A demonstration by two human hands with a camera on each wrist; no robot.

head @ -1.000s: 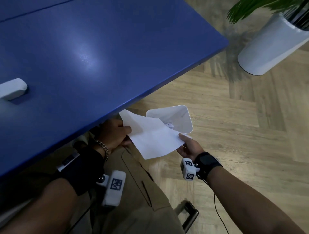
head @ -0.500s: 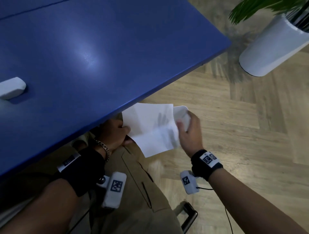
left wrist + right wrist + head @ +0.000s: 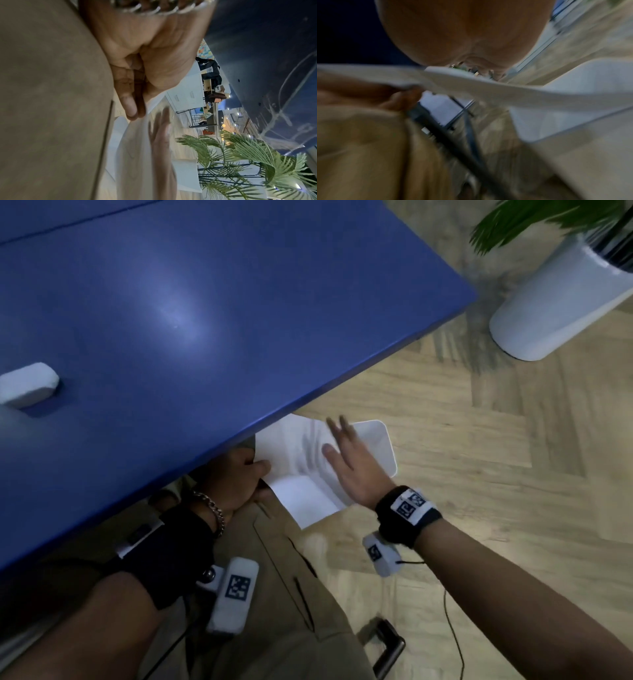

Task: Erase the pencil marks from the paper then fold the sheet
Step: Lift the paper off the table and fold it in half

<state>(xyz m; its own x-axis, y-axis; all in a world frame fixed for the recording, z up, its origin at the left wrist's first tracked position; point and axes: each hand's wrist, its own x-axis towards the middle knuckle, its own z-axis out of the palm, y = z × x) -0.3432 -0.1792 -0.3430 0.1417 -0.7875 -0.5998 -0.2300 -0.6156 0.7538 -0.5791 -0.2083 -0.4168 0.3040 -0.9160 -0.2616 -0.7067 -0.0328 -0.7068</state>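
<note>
I see the paper held off the tabletop, low centre of the head frame, just past the blue edge and above the lap. Left hand sits under the tabletop edge, fingers curled and pinching the sheet's left side, thumb on top. Right hand is flat on the paper's right part, fingers straight and spread, motion-blurred, not gripping anything. The sheet shows a crease line running across it, lower flap angled toward me. I can't tell if any pencil marks are on it, too dim and blurred. A white bin stands on the wooden floor right behind the paper, partly covered by the right hand. White eraser lies on the tabletop at the left edge of frame, well apart from both hands. White planter with green leaves at upper right. Right wrist view is heavily blurred: paper edge crossing mid-frame below the palm.
</note>
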